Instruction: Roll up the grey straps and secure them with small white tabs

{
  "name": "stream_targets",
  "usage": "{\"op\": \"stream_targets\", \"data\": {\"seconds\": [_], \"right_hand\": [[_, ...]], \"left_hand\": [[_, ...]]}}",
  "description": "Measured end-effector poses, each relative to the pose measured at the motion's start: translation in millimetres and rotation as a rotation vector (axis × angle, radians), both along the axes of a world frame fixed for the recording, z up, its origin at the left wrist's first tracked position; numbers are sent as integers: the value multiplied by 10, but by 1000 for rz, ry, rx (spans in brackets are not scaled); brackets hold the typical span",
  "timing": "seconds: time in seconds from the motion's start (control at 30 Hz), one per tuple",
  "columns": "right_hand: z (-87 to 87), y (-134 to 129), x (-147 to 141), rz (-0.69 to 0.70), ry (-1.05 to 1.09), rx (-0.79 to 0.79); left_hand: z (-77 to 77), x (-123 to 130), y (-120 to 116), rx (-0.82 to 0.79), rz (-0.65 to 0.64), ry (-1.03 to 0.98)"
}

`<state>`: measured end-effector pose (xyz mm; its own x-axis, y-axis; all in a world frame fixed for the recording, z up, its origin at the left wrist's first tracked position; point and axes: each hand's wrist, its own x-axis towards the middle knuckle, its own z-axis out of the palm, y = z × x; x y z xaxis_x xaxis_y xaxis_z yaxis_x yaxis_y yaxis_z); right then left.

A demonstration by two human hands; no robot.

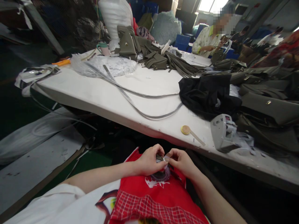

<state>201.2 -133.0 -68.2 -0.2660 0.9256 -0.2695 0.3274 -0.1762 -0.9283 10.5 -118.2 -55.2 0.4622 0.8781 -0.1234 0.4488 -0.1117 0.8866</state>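
Observation:
Over my lap, my left hand and my right hand meet, fingers bent and closed. Their fingertips pinch a small white piece; its kind is too small to make out. Just below lies a purplish, see-through ring like a roll of tape, partly hidden by my left hand. Under both hands is a red apron with a checked part. On the table in front, a small yellowish tape roll lies with its end pulled out, left of a white tape dispenser.
The white table carries long grey strips, a black cloth, clear plastic bags, and olive bags piled right. A mug stands at the back. Across the table sits another person.

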Motion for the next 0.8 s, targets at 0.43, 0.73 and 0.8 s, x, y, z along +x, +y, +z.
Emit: {"op": "stream_targets", "data": {"seconds": [0.43,0.73,0.8], "right_hand": [[198,-352,232,123,-464,759],[319,335,2449,-971,-786,397],[213,459,2686,-920,-718,347]], "left_hand": [[-40,129,278,-725,-30,-482],[-184,193,328,-643,-91,-407],[-246,210,308,-638,-112,-427]]}}
